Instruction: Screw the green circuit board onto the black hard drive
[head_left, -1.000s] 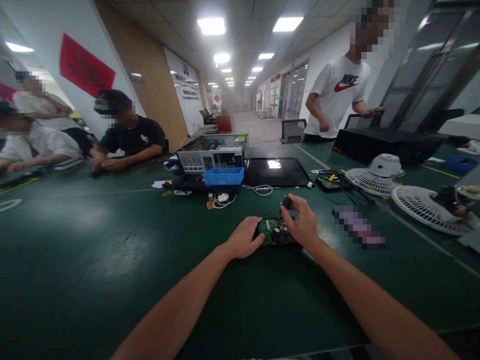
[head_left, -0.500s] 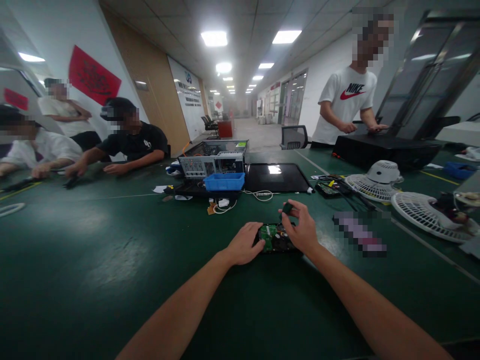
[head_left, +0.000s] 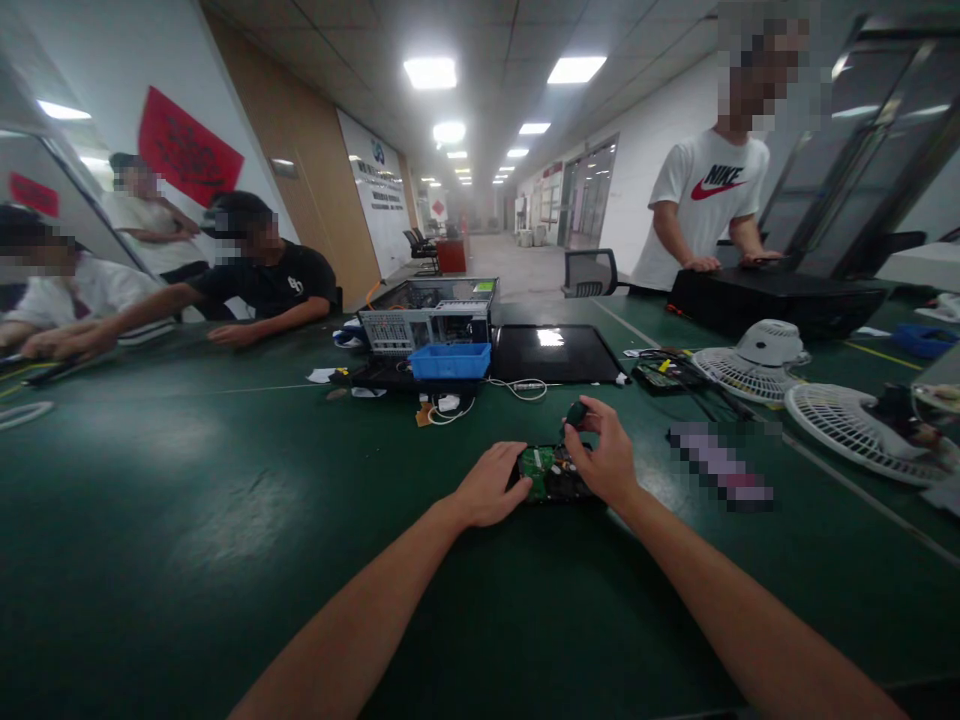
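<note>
Head: right hand (head_left: 606, 454) grips likely screwdriver (head_left: 576, 413), left hand (head_left: 492, 487) board (head_left: 540, 464); blue bin (head_left: 450, 363) part-hides PC (head_left: 397, 332).

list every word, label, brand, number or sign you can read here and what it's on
"NIKE": on the white T-shirt of the person standing at right.
Black T-shirt: pale print, too small to read.
Large red poster: dark characters, too blurred.
Wall sign: logo and lines of text, too blurred.
Green label on the computer case: too small.
Green circuit board: nothing legible.
</note>
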